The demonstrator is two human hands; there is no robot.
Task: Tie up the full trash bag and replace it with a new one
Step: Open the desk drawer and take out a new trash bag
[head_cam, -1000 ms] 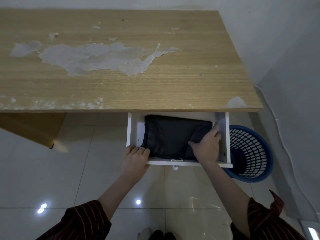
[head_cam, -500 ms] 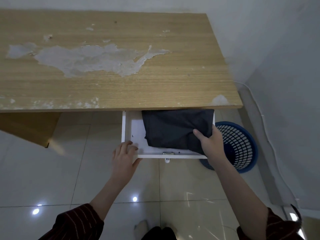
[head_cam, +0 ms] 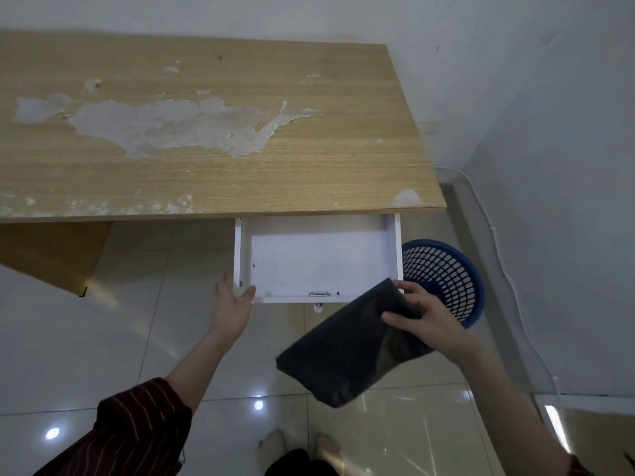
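A folded black trash bag [head_cam: 343, 352] hangs in the air below the drawer, gripped at its upper right corner by my right hand [head_cam: 426, 321]. The white drawer [head_cam: 319, 259] under the wooden desk stands pulled out and holds nothing. My left hand [head_cam: 233, 304] is spread open against the drawer's front left corner, thumb touching the front panel. A blue perforated plastic waste basket [head_cam: 443, 280] stands on the floor to the right of the drawer, with no bag visible inside it.
The wooden desk [head_cam: 213, 132] with a peeling surface spans the upper view. White walls close in at the right, with a white cable [head_cam: 508, 269] running along the floor edge. Glossy floor tiles [head_cam: 86, 355] lie below, my feet at the bottom.
My right hand has lifted the black bag out of the drawer and pulled it toward me. My left hand has let go of the drawer front and opened beside its corner.
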